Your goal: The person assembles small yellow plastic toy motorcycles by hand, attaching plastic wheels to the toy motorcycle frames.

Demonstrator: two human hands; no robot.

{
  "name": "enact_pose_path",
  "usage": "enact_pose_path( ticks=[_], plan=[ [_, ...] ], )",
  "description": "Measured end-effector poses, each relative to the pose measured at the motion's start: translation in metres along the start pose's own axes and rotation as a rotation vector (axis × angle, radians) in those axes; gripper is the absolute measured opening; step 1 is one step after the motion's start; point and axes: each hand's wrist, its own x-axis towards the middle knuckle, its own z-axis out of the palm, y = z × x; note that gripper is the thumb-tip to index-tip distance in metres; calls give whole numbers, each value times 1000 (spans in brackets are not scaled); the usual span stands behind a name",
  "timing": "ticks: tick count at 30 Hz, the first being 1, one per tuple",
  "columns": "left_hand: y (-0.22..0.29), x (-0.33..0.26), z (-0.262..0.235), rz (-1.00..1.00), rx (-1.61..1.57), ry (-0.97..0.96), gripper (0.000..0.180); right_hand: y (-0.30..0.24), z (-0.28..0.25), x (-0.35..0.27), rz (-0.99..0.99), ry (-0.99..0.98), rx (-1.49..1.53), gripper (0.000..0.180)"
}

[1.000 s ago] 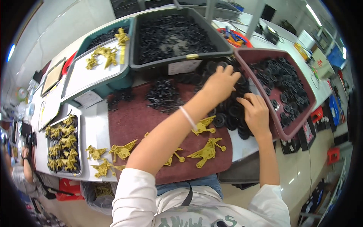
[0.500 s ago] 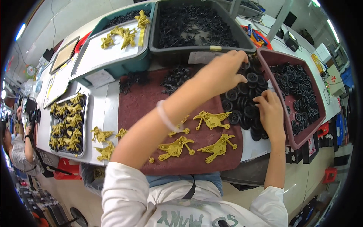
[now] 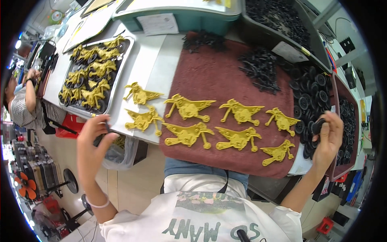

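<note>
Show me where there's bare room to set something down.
Mat: between the upper row of yellow parts and the black piles. Table: strip between tray and mat, below the green bin. Crowded: right side, wheels heaped between mat and maroon bin.

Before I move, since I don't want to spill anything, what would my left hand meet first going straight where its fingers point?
Probably the silver tray at its near edge, though depth is unclear and the left hand might pass over it.
</note>
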Motion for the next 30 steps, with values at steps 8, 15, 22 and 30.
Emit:
enact_pose_path(
  ticks=[8, 15, 22, 30],
  plan=[
    [-17, -4, 32, 233, 181, 23, 50, -43, 134, -21, 277, -481, 832, 21],
    [-31, 7, 34, 333, 89, 7, 46, -58, 179, -35, 453, -583, 939, 27],
    [-30, 12, 32, 388, 22, 43, 47, -75, 207, -38, 513, -743, 1072, 52],
    [-40, 16, 38, 409, 53, -1, 43, -81, 220, -40, 377, -777, 782, 43]
  ],
)
